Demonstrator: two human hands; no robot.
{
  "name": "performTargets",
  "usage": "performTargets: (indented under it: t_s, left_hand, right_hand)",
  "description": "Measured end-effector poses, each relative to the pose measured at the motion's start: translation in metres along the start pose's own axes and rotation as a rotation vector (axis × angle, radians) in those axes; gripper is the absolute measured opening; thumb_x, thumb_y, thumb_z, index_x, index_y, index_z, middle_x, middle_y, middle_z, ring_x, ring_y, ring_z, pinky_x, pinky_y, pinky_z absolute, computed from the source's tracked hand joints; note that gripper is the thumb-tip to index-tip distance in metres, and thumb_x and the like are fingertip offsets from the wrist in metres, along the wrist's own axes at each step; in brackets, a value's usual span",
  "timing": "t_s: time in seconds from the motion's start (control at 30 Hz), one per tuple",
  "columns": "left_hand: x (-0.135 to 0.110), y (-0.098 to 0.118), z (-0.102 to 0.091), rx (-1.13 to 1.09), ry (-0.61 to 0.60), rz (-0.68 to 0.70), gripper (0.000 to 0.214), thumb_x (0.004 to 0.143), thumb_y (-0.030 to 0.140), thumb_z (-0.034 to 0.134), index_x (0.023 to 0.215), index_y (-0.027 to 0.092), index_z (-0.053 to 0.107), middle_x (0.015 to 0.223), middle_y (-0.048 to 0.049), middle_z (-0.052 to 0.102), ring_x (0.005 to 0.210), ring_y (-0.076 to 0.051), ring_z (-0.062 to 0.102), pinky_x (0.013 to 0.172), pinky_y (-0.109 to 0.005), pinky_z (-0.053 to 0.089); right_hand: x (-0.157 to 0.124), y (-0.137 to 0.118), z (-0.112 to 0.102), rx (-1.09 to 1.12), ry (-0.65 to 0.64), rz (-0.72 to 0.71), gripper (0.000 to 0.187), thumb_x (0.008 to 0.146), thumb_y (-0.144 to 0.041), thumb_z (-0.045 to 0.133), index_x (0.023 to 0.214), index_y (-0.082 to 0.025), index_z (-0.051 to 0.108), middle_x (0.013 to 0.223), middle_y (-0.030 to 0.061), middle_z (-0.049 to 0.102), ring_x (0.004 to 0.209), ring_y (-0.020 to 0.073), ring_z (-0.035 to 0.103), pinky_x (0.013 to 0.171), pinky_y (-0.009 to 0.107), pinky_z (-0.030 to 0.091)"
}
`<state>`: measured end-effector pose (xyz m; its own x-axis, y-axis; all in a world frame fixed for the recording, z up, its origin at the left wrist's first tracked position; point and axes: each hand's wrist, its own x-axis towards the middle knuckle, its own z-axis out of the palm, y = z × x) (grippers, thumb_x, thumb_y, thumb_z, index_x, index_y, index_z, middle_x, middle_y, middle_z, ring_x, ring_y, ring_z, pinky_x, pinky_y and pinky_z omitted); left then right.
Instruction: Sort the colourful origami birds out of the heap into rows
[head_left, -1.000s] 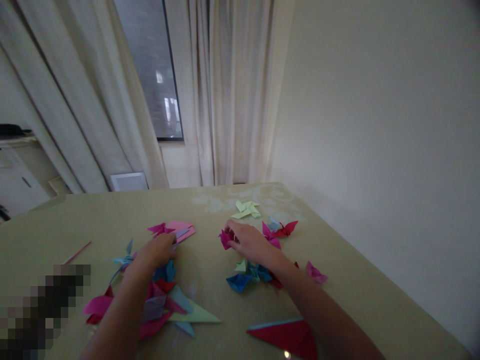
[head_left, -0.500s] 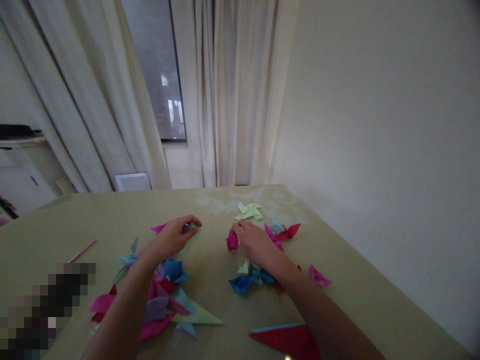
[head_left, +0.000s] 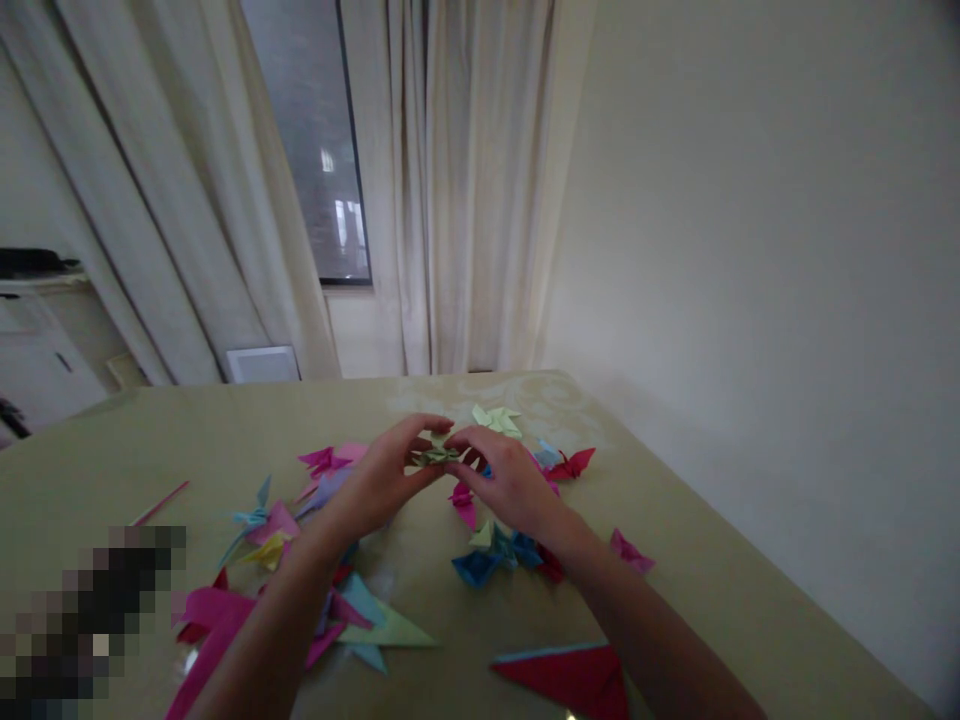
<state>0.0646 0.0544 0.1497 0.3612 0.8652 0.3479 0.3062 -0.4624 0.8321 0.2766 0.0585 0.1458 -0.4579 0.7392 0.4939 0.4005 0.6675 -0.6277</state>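
Note:
A small pale green origami piece (head_left: 436, 456) is pinched between my two hands above the middle of the table. My left hand (head_left: 386, 468) curls round its left side, thumb below and fingers above. From the right, my right hand (head_left: 511, 476) closes thumb and fingers on its other edge. Just below the right hand lies a magenta origami piece (head_left: 463, 506). A pale green paper pinwheel (head_left: 495, 420) rests behind the hands. Blue folded paper (head_left: 477, 570) sits nearer me. The exact folds of the held piece are partly covered by my fingers.
Folded papers in several colours, among them a green pointed piece (head_left: 401, 628) and a yellow one (head_left: 268, 552), lie round my left forearm. A red folded triangle (head_left: 570, 680) is at the front, a red origami piece (head_left: 576, 464) at right. Beyond the table (head_left: 720, 600) hang curtains (head_left: 487, 200).
My hands, apart before, have come together. The left moved right with the pale green piece, and the right let go of the magenta piece and moved onto the green one.

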Motion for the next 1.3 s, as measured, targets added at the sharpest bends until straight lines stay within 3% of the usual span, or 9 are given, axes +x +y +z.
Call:
performTargets:
  t_s: [0.13,0.3,0.43,0.57,0.73,0.9,1.0,1.17,1.3]
  left_hand:
    - [-0.002,0.011,0.008,0.025,0.022,0.028,0.052,0.088,0.031,0.074,0.137,0.025,0.057,0.128,-0.0109,0.071,0.106,-0.023,0.075,0.091,-0.039,0.064]
    - [-0.003,0.013,0.003,-0.167,0.065,0.045,0.049,0.098,0.039,0.065,0.143,0.027,0.051,0.153,-0.0135,0.055,0.127,-0.025,0.067,0.102,-0.041,0.061]
    - [-0.004,0.014,-0.003,-0.202,0.034,0.089,0.034,0.102,0.037,0.059,0.134,0.025,0.06,0.139,-0.01,0.066,0.124,-0.024,0.068,0.108,-0.044,0.059]
    - [-0.006,0.019,-0.006,-0.019,0.014,0.148,0.033,0.098,0.029,0.063,0.131,0.029,0.067,0.13,-0.0056,0.07,0.115,-0.02,0.069,0.095,-0.033,0.061]
    - [-0.006,0.031,-0.002,0.112,0.04,0.161,0.03,0.092,0.023,0.066,0.121,0.028,0.073,0.107,-0.0024,0.075,0.085,-0.015,0.069,0.073,-0.025,0.058]
    - [-0.005,0.035,0.005,0.101,0.094,0.134,0.036,0.095,0.024,0.063,0.13,0.025,0.068,0.11,-0.0049,0.076,0.086,-0.016,0.072,0.075,-0.026,0.057]
    - [-0.006,0.036,0.008,0.162,0.164,0.093,0.039,0.095,0.025,0.062,0.133,0.024,0.066,0.108,-0.0056,0.077,0.08,-0.016,0.072,0.07,-0.026,0.055]
    - [-0.005,0.037,0.006,0.132,0.269,-0.052,0.03,0.093,0.034,0.063,0.121,0.022,0.067,0.081,-0.0013,0.076,0.064,-0.017,0.07,0.056,-0.025,0.048]
    - [-0.003,0.034,0.003,-0.071,0.291,-0.092,0.031,0.092,0.045,0.066,0.11,0.019,0.066,0.09,-0.0045,0.078,0.064,-0.016,0.071,0.056,-0.026,0.053]
  right_hand:
    - [0.0,-0.004,-0.008,0.036,0.034,-0.002,0.009,0.098,-0.02,0.069,0.107,-0.021,0.07,0.095,0.0013,0.073,0.082,0.0154,0.069,0.078,0.027,0.054]
    - [0.001,0.004,-0.012,0.094,0.122,0.051,0.01,0.098,-0.029,0.069,0.104,-0.021,0.07,0.088,0.0005,0.073,0.078,0.0155,0.068,0.074,0.027,0.053]
    - [0.003,0.013,-0.012,0.33,0.094,0.134,0.02,0.096,-0.04,0.071,0.103,-0.021,0.068,0.088,0.0017,0.074,0.081,0.0168,0.07,0.075,0.029,0.054]
    - [0.004,0.011,-0.012,0.549,0.033,0.211,0.028,0.09,-0.046,0.077,0.097,-0.02,0.069,0.084,0.0009,0.072,0.076,0.016,0.068,0.073,0.029,0.053]
    - [0.003,0.004,-0.009,0.638,-0.05,0.29,0.032,0.084,-0.048,0.082,0.089,-0.019,0.07,0.074,-0.0015,0.066,0.068,0.0146,0.062,0.068,0.028,0.05]
    - [0.003,0.0,-0.001,0.66,0.036,0.294,0.037,0.088,-0.054,0.077,0.1,-0.024,0.059,0.081,-0.001,0.067,0.071,0.0172,0.065,0.067,0.03,0.053]
    - [0.0,-0.005,0.005,0.573,0.116,0.197,0.031,0.094,-0.051,0.071,0.099,-0.026,0.053,0.087,-0.0008,0.064,0.076,0.0176,0.066,0.069,0.03,0.055]
    - [-0.008,-0.014,0.011,0.097,0.203,-0.1,0.005,0.101,-0.028,0.061,0.104,-0.025,0.058,0.104,0.0048,0.065,0.085,0.0179,0.066,0.077,0.032,0.056]
    - [-0.013,-0.014,0.013,-0.21,0.254,-0.306,0.014,0.1,-0.023,0.066,0.112,-0.028,0.06,0.121,0.009,0.062,0.091,0.0202,0.068,0.081,0.036,0.059]
